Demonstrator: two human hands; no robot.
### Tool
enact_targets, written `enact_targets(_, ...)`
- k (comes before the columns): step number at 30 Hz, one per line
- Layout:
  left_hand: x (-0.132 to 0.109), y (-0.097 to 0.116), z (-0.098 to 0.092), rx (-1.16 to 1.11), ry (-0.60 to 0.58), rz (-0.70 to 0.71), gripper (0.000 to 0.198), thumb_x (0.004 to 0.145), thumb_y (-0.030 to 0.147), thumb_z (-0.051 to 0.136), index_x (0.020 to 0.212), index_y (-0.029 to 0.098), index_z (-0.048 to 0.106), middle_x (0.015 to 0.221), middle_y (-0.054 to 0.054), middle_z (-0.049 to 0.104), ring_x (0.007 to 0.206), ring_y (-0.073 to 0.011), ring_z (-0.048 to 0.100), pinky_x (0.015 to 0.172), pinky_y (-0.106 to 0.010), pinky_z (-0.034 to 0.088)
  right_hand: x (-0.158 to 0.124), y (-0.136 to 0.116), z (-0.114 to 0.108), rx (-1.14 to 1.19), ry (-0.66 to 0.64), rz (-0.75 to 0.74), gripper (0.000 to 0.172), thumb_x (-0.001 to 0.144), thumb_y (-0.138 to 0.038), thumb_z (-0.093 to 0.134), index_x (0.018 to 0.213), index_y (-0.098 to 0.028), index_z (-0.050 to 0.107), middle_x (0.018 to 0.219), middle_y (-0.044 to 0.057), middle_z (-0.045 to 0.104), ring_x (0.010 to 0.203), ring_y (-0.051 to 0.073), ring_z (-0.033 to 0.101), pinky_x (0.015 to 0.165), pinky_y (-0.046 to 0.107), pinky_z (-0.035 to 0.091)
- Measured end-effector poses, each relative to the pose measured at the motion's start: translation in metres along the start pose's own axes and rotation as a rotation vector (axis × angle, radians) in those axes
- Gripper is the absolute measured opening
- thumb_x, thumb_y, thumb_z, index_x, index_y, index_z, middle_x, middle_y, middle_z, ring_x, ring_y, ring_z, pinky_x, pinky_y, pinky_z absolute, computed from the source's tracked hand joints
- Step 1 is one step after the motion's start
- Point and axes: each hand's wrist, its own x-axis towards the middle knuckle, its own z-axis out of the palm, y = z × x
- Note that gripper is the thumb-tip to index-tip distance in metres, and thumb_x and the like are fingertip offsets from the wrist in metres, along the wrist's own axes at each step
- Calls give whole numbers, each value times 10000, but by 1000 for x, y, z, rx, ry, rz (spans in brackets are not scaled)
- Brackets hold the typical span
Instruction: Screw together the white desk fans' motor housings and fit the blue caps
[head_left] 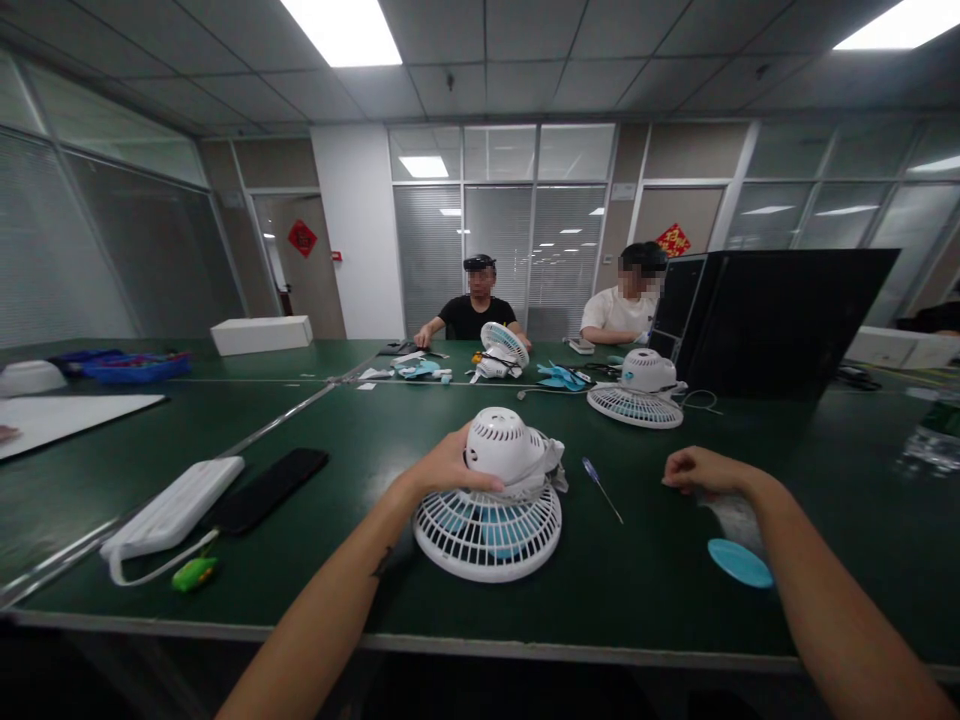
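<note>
In front of me a white electric fan (499, 520) lies grille-down on the green table, its blue blades showing through the bars. My left hand (450, 465) is wrapped round the white motor housing on top. A crumpled whitish wrapping clings to the housing's right side. Just right of the fan lies a screwdriver (602, 490) with a translucent handle. My right hand (701, 470) hovers over the table at the right, fingers curled together; whether they pinch anything is hidden. Below that wrist are a clear plastic bag (735, 515) and a light blue oval disc (739, 563).
At left lie a white power strip (176, 505), a black phone (274, 488) and a green trinket (195, 573). Another fan (637, 405) and a large black case (780, 320) stand back right. Two people sit opposite; a third fan (501, 350) is before one. A plastic bottle (934, 430) is far right.
</note>
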Motion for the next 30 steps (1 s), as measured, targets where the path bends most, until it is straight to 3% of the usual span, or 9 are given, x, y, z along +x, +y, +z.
enact_targets(7, 1, -1, 1, -17, 3, 27, 878, 571, 295, 904, 1349, 218, 503, 1334, -126, 610, 1250, -344, 550, 1067, -532, 405, -4, -28, 5, 253, 200, -264, 415, 643, -536, 766, 793, -180, 614, 871, 94, 725, 876, 228, 683, 696, 285, 551)
enact_targets(11, 1, -3, 0, -16, 3, 34, 858, 580, 301, 903, 1339, 223, 513, 1339, -128, 605, 1250, -343, 549, 1066, -537, 404, -15, -65, 13, 338, 294, -379, 479, 586, -581, 794, 802, -184, 633, 846, 83, 730, 854, 243, 693, 715, 323, 569)
enact_targets(15, 1, -4, -1, -22, -13, 45, 885, 595, 315, 895, 1372, 233, 477, 1364, -126, 588, 1273, -340, 530, 1074, -537, 392, -31, -117, 24, 371, 362, -599, 521, 587, -638, 773, 789, -175, 646, 805, 83, 718, 775, 234, 679, 666, 343, 572)
enact_targets(19, 2, -7, 0, 7, 20, 63, 910, 575, 325, 903, 1375, 228, 480, 1367, -129, 583, 1280, -347, 517, 1094, -545, 362, -49, -174, 36, 210, 377, -861, 336, 734, -507, 710, 794, -177, 691, 796, 60, 715, 700, 183, 643, 610, 306, 539)
enact_targets(23, 2, -9, 0, 36, 36, 75, 934, 554, 331, 911, 1377, 220, 483, 1356, -123, 592, 1279, -345, 516, 1103, -539, 350, -61, -218, 50, 14, 370, -992, 141, 816, -303, 641, 808, -181, 711, 827, 40, 732, 758, 168, 659, 632, 272, 509)
enact_targets(26, 2, -7, 0, 45, 32, 78, 948, 555, 338, 912, 1387, 216, 475, 1356, -123, 593, 1266, -341, 528, 1096, -528, 362, -61, -233, 59, -111, 390, -1005, 105, 821, -185, 616, 812, -180, 720, 837, 38, 736, 767, 163, 658, 669, 277, 502)
enact_targets(30, 1, -5, 1, 58, 31, 69, 955, 558, 356, 912, 1394, 210, 472, 1363, -130, 591, 1274, -352, 520, 1096, -517, 362, -54, -235, 62, -209, 410, -987, 112, 812, -150, 622, 792, -176, 729, 822, 42, 734, 763, 168, 651, 697, 287, 488)
